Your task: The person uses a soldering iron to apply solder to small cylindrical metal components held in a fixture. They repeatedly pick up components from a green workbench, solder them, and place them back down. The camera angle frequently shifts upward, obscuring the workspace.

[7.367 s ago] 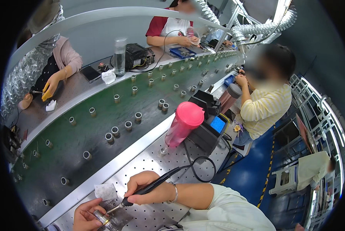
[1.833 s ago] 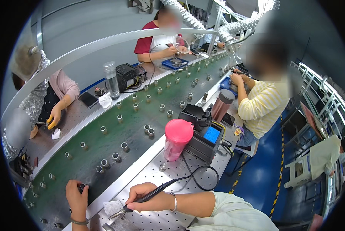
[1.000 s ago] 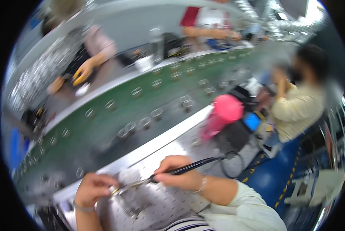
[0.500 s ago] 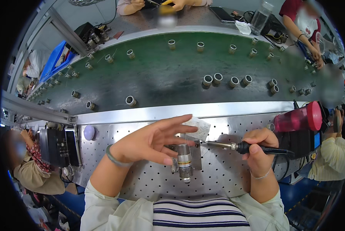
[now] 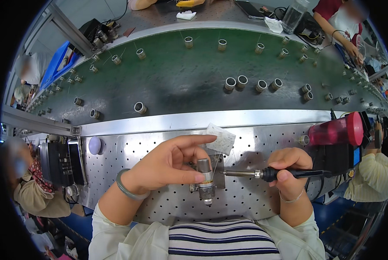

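My right hand grips a soldering iron by its black handle, with the metal tip pointing left. That tip is near a silver metal cylinder, a small distance to its right. My left hand is closed about the cylinder, thumb on its near left side and some fingers partly hidden behind it. The cylinder stands tilted in a small metal fixture with a dark plate. Thin wires rise beside it. A white speckled pad lies just beyond the fixture.
A perforated metal bench lies under my hands. Past its rail, a green conveyor belt carries several metal cylinders. To the right are a pink container and a black box with a screen; a pale purple ball is at left. Other people sit around.
My left fingers have closed in on the cylinder, which was only beside them before. The iron's tip has dropped slightly nearer and leftward. Cylinders on the belt have shifted left.
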`<state>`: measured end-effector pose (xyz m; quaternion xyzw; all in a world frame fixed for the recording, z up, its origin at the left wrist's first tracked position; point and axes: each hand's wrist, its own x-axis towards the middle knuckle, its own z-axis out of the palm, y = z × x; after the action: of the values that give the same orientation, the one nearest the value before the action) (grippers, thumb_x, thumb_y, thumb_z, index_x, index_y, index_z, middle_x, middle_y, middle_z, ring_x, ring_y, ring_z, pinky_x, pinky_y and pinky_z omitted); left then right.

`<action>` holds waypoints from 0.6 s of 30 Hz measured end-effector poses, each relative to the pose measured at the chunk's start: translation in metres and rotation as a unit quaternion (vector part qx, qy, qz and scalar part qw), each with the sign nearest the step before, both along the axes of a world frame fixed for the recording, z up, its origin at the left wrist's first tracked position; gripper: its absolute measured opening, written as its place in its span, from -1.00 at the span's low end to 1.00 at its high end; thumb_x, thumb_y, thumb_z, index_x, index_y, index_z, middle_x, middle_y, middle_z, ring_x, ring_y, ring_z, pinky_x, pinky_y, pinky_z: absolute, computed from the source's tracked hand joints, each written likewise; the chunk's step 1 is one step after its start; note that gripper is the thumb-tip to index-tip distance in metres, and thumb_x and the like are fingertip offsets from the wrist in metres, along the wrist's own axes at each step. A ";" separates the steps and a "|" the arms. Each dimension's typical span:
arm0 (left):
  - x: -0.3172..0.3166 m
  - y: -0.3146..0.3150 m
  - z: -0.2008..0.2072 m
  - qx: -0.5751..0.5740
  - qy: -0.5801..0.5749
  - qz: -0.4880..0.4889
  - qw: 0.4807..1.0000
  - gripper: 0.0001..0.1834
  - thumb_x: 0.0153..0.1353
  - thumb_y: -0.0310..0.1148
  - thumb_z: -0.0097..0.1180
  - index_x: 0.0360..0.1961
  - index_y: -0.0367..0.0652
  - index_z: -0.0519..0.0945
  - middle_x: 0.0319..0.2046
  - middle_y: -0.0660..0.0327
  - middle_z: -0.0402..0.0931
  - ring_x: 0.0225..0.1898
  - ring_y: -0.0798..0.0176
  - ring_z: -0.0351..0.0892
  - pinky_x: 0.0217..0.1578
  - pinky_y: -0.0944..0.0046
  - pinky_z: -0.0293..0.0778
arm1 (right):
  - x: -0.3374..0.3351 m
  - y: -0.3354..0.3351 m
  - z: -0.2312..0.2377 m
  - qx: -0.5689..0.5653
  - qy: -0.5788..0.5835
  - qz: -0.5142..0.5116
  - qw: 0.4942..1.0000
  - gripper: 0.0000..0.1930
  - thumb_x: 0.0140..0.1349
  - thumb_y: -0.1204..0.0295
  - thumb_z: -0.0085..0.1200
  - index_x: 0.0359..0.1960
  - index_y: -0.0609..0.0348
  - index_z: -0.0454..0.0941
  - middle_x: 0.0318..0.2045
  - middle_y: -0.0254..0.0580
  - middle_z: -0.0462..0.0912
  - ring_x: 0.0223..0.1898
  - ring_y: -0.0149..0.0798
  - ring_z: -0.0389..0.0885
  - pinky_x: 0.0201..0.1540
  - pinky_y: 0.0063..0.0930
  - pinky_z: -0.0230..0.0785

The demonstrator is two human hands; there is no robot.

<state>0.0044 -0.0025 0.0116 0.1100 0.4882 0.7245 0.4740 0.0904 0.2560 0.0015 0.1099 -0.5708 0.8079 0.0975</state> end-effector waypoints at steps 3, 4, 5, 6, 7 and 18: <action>-0.003 -0.001 0.001 0.040 -0.015 -0.012 0.999 -0.20 -0.10 -0.60 0.22 0.23 -0.34 0.17 -0.18 0.06 0.49 -0.20 0.31 0.48 -0.23 0.44 0.43 | 0.000 0.001 -0.003 -0.010 0.001 0.018 1.000 -0.87 -0.05 0.60 0.19 -0.46 0.39 0.50 -0.62 -0.14 0.52 -0.65 -0.37 0.47 -0.58 -0.60 0.31; -0.002 0.001 0.001 0.053 -0.018 -0.002 0.998 -0.20 -0.10 -0.60 0.23 0.23 -0.34 0.18 -0.17 0.05 0.49 -0.18 0.29 0.48 -0.21 0.42 0.43 | 0.000 0.000 -0.003 -0.014 0.002 0.025 1.000 -0.87 -0.05 0.60 0.19 -0.47 0.39 0.50 -0.62 -0.15 0.52 -0.65 -0.37 0.47 -0.58 -0.60 0.30; -0.002 0.003 0.001 0.066 -0.021 0.008 0.998 -0.20 -0.10 -0.59 0.23 0.22 -0.34 0.19 -0.15 0.03 0.49 -0.17 0.26 0.48 -0.19 0.40 0.43 | 0.000 -0.001 -0.003 -0.010 0.006 0.030 0.999 -0.86 -0.06 0.61 0.20 -0.46 0.39 0.51 -0.62 -0.15 0.52 -0.65 -0.36 0.47 -0.58 -0.60 0.29; -0.002 0.003 0.000 0.066 -0.019 0.008 0.998 -0.24 -0.10 -0.59 0.24 0.19 -0.34 0.24 -0.15 0.03 0.49 -0.16 0.24 0.48 -0.17 0.37 0.43 | 0.000 -0.001 -0.004 -0.006 0.010 0.036 0.999 -0.86 -0.07 0.61 0.20 -0.46 0.39 0.51 -0.62 -0.15 0.52 -0.65 -0.36 0.47 -0.58 -0.60 0.28; -0.002 0.003 -0.002 0.065 -0.017 0.008 0.998 -0.28 -0.10 -0.59 0.24 0.16 -0.35 0.29 -0.14 0.02 0.48 -0.15 0.22 0.48 -0.16 0.34 0.42 | 0.000 -0.002 -0.004 -0.003 0.013 0.041 0.999 -0.85 -0.08 0.61 0.21 -0.46 0.40 0.52 -0.63 -0.15 0.52 -0.65 -0.35 0.47 -0.59 -0.60 0.27; -0.002 0.005 -0.010 0.078 0.058 0.012 0.995 -0.68 -0.11 -0.67 0.23 -0.24 -0.33 0.59 -0.19 0.02 0.47 -0.17 0.20 0.48 -0.15 0.32 0.42 | -0.001 -0.004 -0.007 0.009 0.016 0.053 0.998 -0.82 -0.13 0.62 0.24 -0.44 0.40 0.53 -0.60 -0.12 0.55 -0.64 -0.32 0.48 -0.57 -0.56 0.28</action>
<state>0.0026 0.0020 0.0013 0.1828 0.4583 0.7585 0.4257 0.0892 0.2521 -0.0050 0.1540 -0.5697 0.8049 0.0625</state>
